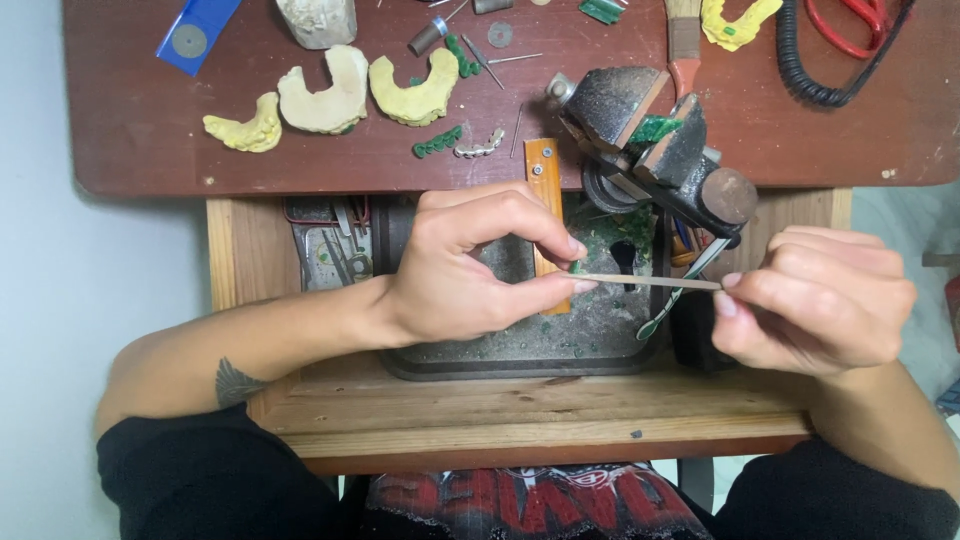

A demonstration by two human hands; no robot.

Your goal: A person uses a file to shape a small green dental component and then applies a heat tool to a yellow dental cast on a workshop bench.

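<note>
Both hands pinch one thin strip [645,282] over the open drawer below the desk's front edge: left hand [460,270] and right hand [815,300] at its ends (I'd keep it taut and level).

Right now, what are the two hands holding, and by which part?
Both hold one thin tan strip level between them: the left hand pinches its left end with thumb and fingertips, and the right hand pinches its right end.
</note>
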